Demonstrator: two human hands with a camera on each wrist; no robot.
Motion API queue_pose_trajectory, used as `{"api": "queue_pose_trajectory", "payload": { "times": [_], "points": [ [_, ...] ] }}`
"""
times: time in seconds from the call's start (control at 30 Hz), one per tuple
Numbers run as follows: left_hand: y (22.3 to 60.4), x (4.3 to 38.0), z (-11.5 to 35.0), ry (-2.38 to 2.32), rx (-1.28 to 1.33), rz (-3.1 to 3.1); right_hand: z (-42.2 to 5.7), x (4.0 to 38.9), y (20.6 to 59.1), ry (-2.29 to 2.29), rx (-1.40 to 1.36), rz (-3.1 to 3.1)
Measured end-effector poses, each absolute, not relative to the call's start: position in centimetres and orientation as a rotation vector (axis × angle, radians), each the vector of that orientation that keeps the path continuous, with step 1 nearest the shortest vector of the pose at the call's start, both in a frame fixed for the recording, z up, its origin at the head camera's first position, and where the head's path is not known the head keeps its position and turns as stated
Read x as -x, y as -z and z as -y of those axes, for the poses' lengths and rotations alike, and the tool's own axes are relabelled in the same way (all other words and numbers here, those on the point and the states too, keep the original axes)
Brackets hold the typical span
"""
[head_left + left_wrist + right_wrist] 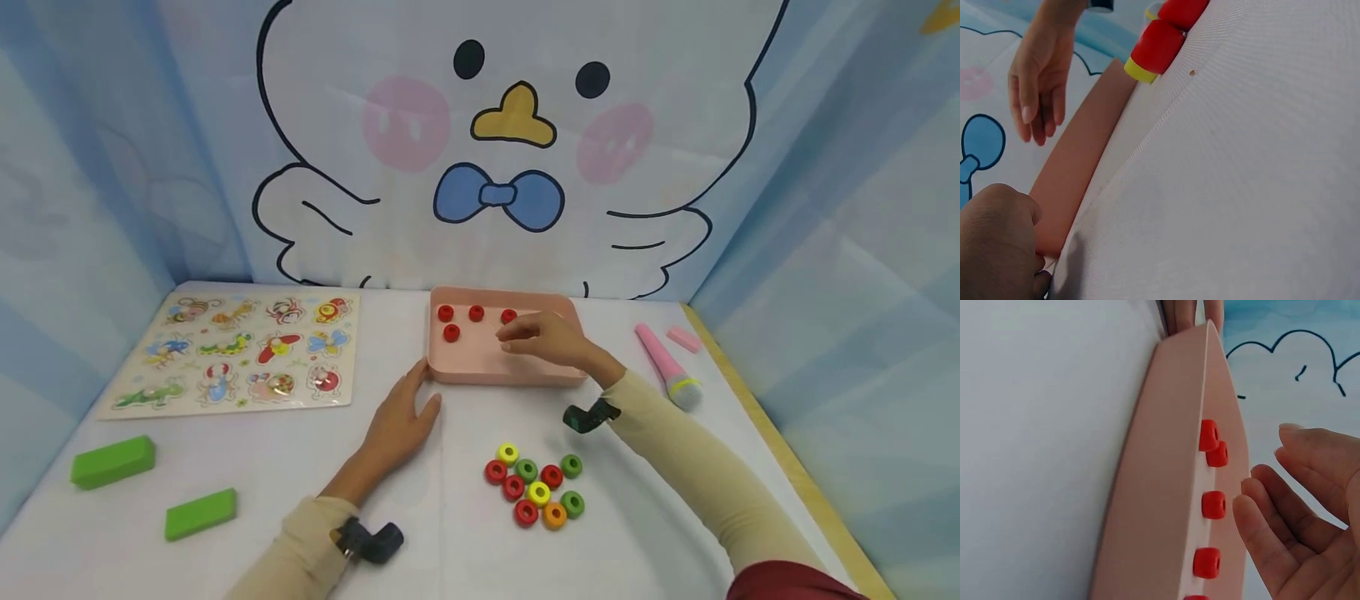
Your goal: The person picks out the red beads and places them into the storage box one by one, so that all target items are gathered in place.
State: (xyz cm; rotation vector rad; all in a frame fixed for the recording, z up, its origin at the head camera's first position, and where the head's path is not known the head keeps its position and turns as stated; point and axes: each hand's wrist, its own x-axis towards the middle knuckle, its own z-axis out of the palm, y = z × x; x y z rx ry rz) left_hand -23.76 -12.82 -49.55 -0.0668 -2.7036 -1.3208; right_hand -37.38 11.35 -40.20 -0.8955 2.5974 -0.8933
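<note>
A pink tray point(480, 367) stands near the back of the table with several red beads point(476, 313) in it. My right hand point(543, 337) hovers above the tray's right part. In the right wrist view its fingers point(1263, 544) are loosely bent, with nothing between them and the thumb. My left hand point(401, 421) lies at the tray's left front corner, fingertips right at its wall, thumb spread away. In front of the tray, a loose group of red, yellow, green and orange beads point(538, 493) lies on the table.
An animal puzzle board point(247, 354) lies at the back left, and two green blocks point(112, 462) are in front of it. On the right are a pink toy microphone point(663, 358) and a small pink block point(684, 339). A printed curtain point(495, 250) hangs behind the table.
</note>
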Motion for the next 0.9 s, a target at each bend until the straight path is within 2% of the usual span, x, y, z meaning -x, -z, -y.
{"api": "queue_pose_trajectory", "payload": {
  "times": [0.27, 0.63, 0.9],
  "points": [
    [49.4, 23.8, 13.0, 1.32, 0.079, 2.701, -14.6, 32.8, 41.0, 0.948, 1.013, -2.438],
    [49.1, 23.7, 12.9, 1.326, 0.08, 2.718, -18.3, 27.5, 43.4, 0.994, 0.831, -2.243],
    [49.3, 23.6, 12.8, 1.326, 0.066, 2.73, -19.5, 25.2, 43.8, 1.057, 0.815, -2.154]
  ]
}}
